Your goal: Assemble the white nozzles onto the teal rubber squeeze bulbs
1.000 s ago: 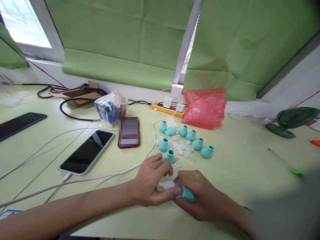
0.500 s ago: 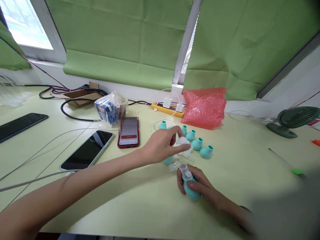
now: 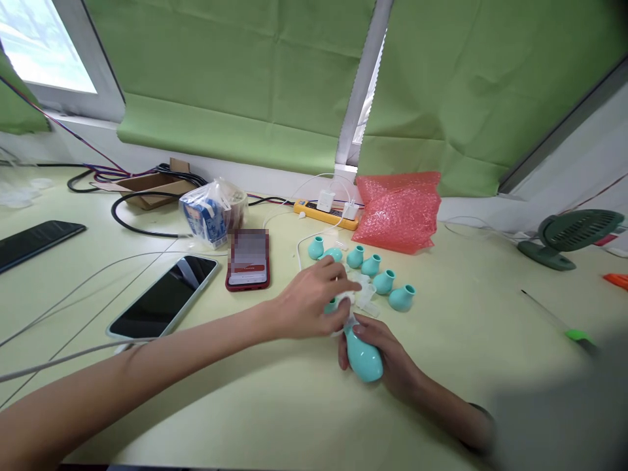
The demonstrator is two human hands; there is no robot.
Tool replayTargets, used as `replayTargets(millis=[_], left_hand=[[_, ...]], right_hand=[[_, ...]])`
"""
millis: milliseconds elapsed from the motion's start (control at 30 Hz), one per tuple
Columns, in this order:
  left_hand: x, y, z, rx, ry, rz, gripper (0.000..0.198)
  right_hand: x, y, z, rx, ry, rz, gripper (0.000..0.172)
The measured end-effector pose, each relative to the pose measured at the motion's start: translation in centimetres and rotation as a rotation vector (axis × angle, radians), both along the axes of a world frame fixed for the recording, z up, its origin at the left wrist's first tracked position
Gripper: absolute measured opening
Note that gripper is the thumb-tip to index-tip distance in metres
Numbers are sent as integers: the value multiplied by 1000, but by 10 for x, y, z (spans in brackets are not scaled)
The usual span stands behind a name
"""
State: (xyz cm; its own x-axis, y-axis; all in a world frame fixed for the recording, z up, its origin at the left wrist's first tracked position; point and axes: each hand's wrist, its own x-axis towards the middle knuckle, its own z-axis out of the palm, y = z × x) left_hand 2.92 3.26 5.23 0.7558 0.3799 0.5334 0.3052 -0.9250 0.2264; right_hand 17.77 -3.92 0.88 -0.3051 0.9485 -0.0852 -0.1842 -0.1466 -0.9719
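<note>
My right hand (image 3: 392, 356) grips a teal rubber bulb (image 3: 364, 358) low over the pale green table (image 3: 490, 327), neck pointing up and left. My left hand (image 3: 314, 297) reaches in from the left, fingers pinched on a small clear plastic tip (image 3: 343, 302) right at the bulb's neck. Just behind the hands lie several more teal bulbs (image 3: 383, 282) and a scatter of clear plastic tips (image 3: 366, 297).
A red phone (image 3: 248, 260) and a black phone (image 3: 164, 296) on a white cable lie to the left. A pink bubble-wrap bag (image 3: 398, 210), yellow power strip (image 3: 326, 214), wrapped blue carton (image 3: 209, 212) and cardboard box (image 3: 154, 185) stand behind. A green fan (image 3: 569, 237) sits far right.
My left hand reached out to the pile of clear tips, then came back with one to the bulb's neck. My right hand turned the bulb upright and held it in place.
</note>
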Motion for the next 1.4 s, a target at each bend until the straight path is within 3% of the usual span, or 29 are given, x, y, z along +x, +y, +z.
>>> replayTargets(millis=[133, 233, 367, 633, 867, 967, 1167, 1300, 1400], left_hand=[[-17, -18, -3, 136, 101, -33, 24], [-19, -17, -9, 239, 97, -11, 22], [-19, -16, -11, 337, 76, -111, 29], [-23, -19, -10, 350, 144, -156, 30], [-25, -10, -10, 160, 115, -176, 19], [-23, -14, -11, 213, 116, -130, 20], [-20, -30, -12, 549, 203, -86, 26], [-19, -29, -15, 559, 211, -77, 24], [-18, -23, -19, 505, 155, -65, 23]], right_hand=[[0, -2, 2, -31, -7, -11, 21], [-1, -3, 3, -65, -39, 6, 25], [-2, -4, 2, -67, -83, 3, 28], [-5, -7, -2, -27, -187, -15, 26], [-3, -10, 1, 25, -319, 4, 26], [-2, -11, -1, 42, -365, -10, 26], [-4, -12, -5, 133, -387, -55, 24], [-6, -13, -4, 163, -410, -76, 23], [-6, -10, -5, 96, -317, -116, 22]])
